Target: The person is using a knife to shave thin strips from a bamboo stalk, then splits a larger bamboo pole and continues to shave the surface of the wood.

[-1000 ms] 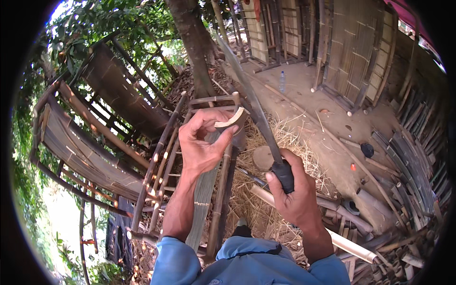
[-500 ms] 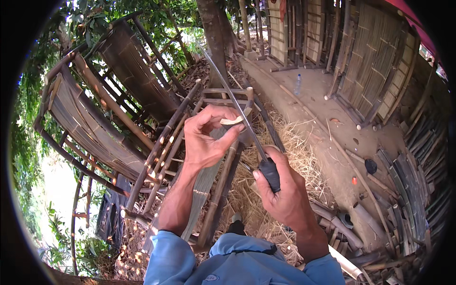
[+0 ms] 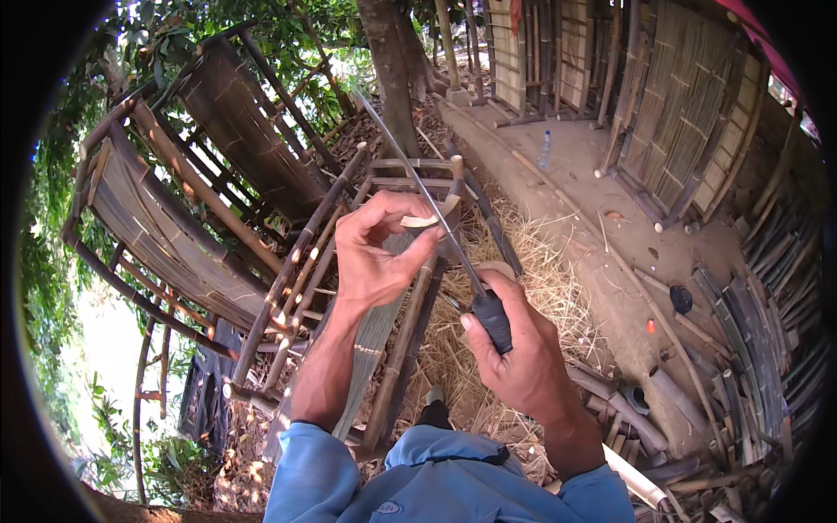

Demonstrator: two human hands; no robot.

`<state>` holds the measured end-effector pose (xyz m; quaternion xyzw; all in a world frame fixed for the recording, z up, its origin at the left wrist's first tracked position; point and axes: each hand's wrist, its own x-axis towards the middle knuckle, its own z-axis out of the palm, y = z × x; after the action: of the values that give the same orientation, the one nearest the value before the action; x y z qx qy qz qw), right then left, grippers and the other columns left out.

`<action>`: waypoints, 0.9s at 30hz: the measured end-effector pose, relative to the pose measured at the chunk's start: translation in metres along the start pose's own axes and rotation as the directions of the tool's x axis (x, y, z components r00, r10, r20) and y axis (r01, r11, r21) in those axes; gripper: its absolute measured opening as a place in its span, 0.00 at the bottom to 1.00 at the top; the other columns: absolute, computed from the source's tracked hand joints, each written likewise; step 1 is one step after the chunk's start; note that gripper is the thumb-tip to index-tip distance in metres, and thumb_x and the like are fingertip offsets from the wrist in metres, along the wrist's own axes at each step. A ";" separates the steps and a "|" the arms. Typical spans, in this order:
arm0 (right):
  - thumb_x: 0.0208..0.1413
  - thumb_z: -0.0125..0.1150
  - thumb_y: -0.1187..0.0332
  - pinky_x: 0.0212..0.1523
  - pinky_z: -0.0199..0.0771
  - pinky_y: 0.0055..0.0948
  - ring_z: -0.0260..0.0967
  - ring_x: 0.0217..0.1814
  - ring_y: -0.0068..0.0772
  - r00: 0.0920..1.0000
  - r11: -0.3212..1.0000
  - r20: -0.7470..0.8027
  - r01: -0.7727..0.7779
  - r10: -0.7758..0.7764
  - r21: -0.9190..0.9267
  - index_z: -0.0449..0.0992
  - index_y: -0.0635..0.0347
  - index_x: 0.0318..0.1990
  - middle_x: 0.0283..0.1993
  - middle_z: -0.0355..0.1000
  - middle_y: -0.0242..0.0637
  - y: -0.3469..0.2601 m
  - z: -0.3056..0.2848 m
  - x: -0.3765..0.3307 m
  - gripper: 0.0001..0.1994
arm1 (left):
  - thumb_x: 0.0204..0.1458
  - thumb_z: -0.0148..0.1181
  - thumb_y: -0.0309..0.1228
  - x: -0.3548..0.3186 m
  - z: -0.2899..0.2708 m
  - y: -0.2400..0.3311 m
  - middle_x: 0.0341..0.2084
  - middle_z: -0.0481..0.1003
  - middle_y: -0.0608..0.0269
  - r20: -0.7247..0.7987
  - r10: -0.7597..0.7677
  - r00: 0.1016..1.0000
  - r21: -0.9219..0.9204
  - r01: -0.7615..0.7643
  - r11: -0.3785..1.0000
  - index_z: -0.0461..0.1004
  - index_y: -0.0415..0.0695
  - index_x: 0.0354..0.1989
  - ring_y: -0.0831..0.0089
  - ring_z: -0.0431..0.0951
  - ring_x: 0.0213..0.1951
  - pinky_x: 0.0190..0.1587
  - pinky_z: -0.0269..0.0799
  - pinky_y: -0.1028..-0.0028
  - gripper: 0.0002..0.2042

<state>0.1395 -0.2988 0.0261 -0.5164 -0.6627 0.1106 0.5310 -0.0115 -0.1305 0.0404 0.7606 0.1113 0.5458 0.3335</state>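
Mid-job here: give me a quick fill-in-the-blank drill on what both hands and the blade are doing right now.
1. The right hand grips the long thin knife by its ______ handle.
2. The left hand pinches a pale curved bamboo sliver between thumb and ______.
3. The blade points ______ the person, toward the brown tree trunk.
4. Both forearms wear ______ sleeves.

Missing words: black; fingers; away from; blue

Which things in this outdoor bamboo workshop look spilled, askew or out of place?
Straw lies scattered over the ground beneath the bamboo frame, and cut bamboo poles are heaped loosely at the right. A plastic bottle stands alone on the bare ground. Nothing looks damaged.
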 end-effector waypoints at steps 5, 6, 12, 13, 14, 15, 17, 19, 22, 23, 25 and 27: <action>0.60 0.62 0.74 0.41 0.79 0.44 0.78 0.46 0.60 0.999 0.999 -0.018 0.035 -0.034 0.003 0.64 0.67 0.62 0.48 0.74 0.60 0.002 0.000 -0.001 0.24 | 0.47 0.66 0.09 0.000 0.002 -0.001 0.42 0.80 0.54 -0.004 -0.001 1.000 -0.008 0.001 1.000 0.75 0.34 0.42 0.73 0.80 0.45 0.52 0.80 0.70 0.14; 0.60 0.62 0.74 0.39 0.78 0.41 0.78 0.42 0.54 0.998 0.999 -0.037 0.042 -0.042 0.000 0.65 0.66 0.61 0.45 0.74 0.57 0.002 0.001 -0.001 0.23 | 0.47 0.66 0.09 0.000 0.003 -0.001 0.42 0.80 0.54 0.000 -0.002 1.000 -0.007 0.002 1.000 0.75 0.34 0.42 0.73 0.80 0.45 0.52 0.80 0.70 0.14; 0.59 0.63 0.75 0.35 0.78 0.39 0.80 0.38 0.53 0.994 0.997 -0.081 0.071 -0.073 -0.029 0.66 0.66 0.60 0.40 0.75 0.57 0.006 0.000 -0.002 0.22 | 0.47 0.66 0.09 0.003 0.006 -0.002 0.42 0.80 0.55 0.008 0.053 0.999 -0.033 -0.052 0.998 0.75 0.34 0.42 0.74 0.80 0.44 0.51 0.81 0.71 0.14; 0.59 0.63 0.74 0.34 0.78 0.41 0.80 0.37 0.55 0.994 0.997 -0.083 0.071 -0.073 -0.033 0.66 0.66 0.60 0.39 0.76 0.58 0.006 -0.001 -0.002 0.22 | 0.47 0.66 0.09 0.004 0.008 0.000 0.41 0.80 0.55 0.007 0.049 0.999 -0.032 -0.049 0.998 0.75 0.34 0.42 0.74 0.80 0.44 0.50 0.81 0.71 0.15; 0.59 0.63 0.74 0.34 0.78 0.41 0.80 0.37 0.55 0.994 0.997 -0.085 0.069 -0.071 -0.031 0.66 0.66 0.60 0.39 0.76 0.58 0.006 -0.001 -0.002 0.22 | 0.47 0.66 0.09 0.003 0.008 0.000 0.41 0.80 0.55 0.005 0.043 0.999 -0.029 -0.043 0.999 0.75 0.34 0.43 0.75 0.80 0.44 0.50 0.81 0.71 0.15; 0.59 0.62 0.74 0.33 0.77 0.43 0.79 0.36 0.58 0.995 0.998 -0.077 0.055 -0.058 -0.043 0.65 0.65 0.59 0.37 0.76 0.58 0.005 -0.001 -0.001 0.22 | 0.47 0.66 0.09 0.003 0.009 -0.001 0.41 0.80 0.55 0.009 0.042 0.999 -0.028 -0.042 0.999 0.75 0.34 0.43 0.75 0.80 0.44 0.50 0.81 0.71 0.15; 0.59 0.62 0.73 0.32 0.77 0.45 0.79 0.35 0.60 0.996 0.997 -0.073 0.038 -0.043 -0.061 0.65 0.65 0.58 0.35 0.76 0.59 0.005 -0.004 -0.001 0.21 | 0.47 0.66 0.09 0.004 0.012 -0.002 0.41 0.79 0.56 0.002 0.018 1.000 -0.049 -0.017 0.999 0.75 0.35 0.43 0.75 0.80 0.44 0.50 0.80 0.71 0.15; 0.59 0.62 0.73 0.30 0.76 0.47 0.78 0.33 0.63 0.999 0.992 -0.017 -0.048 0.046 -0.115 0.63 0.62 0.56 0.32 0.75 0.58 0.004 -0.011 0.001 0.19 | 0.47 0.66 0.09 0.008 0.019 -0.003 0.41 0.79 0.56 -0.002 0.016 1.000 -0.077 -0.016 0.997 0.75 0.35 0.43 0.75 0.80 0.44 0.50 0.80 0.72 0.15; 0.59 0.62 0.72 0.29 0.74 0.49 0.77 0.32 0.63 0.995 0.986 0.011 -0.098 0.100 -0.134 0.63 0.60 0.53 0.29 0.74 0.56 0.001 -0.022 0.006 0.18 | 0.47 0.66 0.09 0.013 0.023 -0.001 0.42 0.78 0.57 0.000 0.037 0.999 -0.044 -0.037 0.998 0.75 0.35 0.43 0.75 0.79 0.44 0.50 0.79 0.72 0.15; 0.59 0.62 0.72 0.29 0.74 0.49 0.77 0.32 0.63 0.995 0.985 0.004 -0.100 0.102 -0.143 0.63 0.60 0.53 0.29 0.74 0.56 0.001 -0.025 0.006 0.18 | 0.47 0.66 0.10 0.015 0.026 -0.001 0.42 0.78 0.57 0.008 0.062 0.998 0.005 -0.062 0.998 0.75 0.35 0.43 0.75 0.79 0.44 0.50 0.79 0.72 0.15; 0.59 0.63 0.72 0.29 0.73 0.50 0.76 0.32 0.63 0.990 0.981 0.005 -0.137 0.139 -0.136 0.64 0.59 0.52 0.29 0.74 0.55 0.001 -0.031 0.006 0.17 | 0.47 0.66 0.10 0.017 0.031 -0.001 0.42 0.78 0.58 0.018 0.068 0.998 0.005 -0.068 0.998 0.75 0.35 0.43 0.74 0.79 0.45 0.50 0.78 0.72 0.15; 0.59 0.63 0.72 0.29 0.73 0.50 0.76 0.32 0.63 0.987 0.981 0.009 -0.158 0.160 -0.111 0.64 0.59 0.52 0.28 0.74 0.56 0.000 -0.037 0.006 0.17 | 0.47 0.66 0.10 0.019 0.035 -0.001 0.42 0.78 0.58 0.034 0.069 0.997 0.012 -0.070 0.997 0.75 0.35 0.43 0.74 0.79 0.45 0.51 0.78 0.72 0.15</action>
<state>0.1700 -0.3087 0.0450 -0.5950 -0.6291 0.1207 0.4855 0.0273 -0.1337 0.0476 0.7753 0.0825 0.5434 0.3112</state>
